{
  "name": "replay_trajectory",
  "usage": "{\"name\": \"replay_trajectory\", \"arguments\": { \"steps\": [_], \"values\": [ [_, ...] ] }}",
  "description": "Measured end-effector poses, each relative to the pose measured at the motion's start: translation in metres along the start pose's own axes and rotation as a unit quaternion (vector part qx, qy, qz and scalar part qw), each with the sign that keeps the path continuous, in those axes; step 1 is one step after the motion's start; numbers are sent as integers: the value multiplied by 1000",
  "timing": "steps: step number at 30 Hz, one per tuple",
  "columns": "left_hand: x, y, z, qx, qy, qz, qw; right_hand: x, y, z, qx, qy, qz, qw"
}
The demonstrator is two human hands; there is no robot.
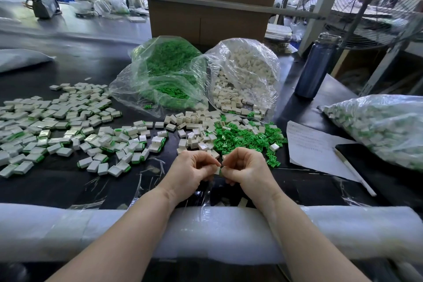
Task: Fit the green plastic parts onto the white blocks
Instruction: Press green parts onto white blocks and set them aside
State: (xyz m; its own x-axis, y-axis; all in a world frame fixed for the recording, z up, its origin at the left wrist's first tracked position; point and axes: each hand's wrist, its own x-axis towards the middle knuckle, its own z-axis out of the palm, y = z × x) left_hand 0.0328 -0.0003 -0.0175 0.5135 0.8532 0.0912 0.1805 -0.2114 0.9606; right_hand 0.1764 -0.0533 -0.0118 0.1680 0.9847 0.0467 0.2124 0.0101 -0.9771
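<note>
Pinched between left hand (194, 168) and right hand (242, 167) sits one white block (217, 170), above the black table (68, 181); loose green parts (242, 138) lie beyond; a paper sheet (309, 146) shows unreadable handwriting.

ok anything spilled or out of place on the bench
Mostly working mess. The white-block bag lies on its side, blocks tumbling out and mixing with the loose green parts. One white block sits apart at the near table edge, by the foam padding.
</note>
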Motion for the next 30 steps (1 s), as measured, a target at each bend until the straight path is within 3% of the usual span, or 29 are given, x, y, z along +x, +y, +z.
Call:
{"name": "replay_trajectory", "arguments": {
  "steps": [9, 14, 19, 25, 30],
  "values": [
    [-2, 2, 1, 49, -12, 4, 999, 2, 1, 0, -21, -4, -3, 1000],
    [-1, 1, 1, -2, 25, 15, 1000, 3, 0, 2, 29, 24, 0, 999],
    [-1, -1, 3, 3, 17, 39, 999, 5, 1, 2, 55, 42, 14, 997],
    [2, -6, 3, 53, 59, 33, 996, 2, 1, 0, 116, 40, 22, 992],
    [3, -5, 1, 43, 48, 20, 998, 2, 3, 2, 49, 44, 15, 998]
  ]
}}
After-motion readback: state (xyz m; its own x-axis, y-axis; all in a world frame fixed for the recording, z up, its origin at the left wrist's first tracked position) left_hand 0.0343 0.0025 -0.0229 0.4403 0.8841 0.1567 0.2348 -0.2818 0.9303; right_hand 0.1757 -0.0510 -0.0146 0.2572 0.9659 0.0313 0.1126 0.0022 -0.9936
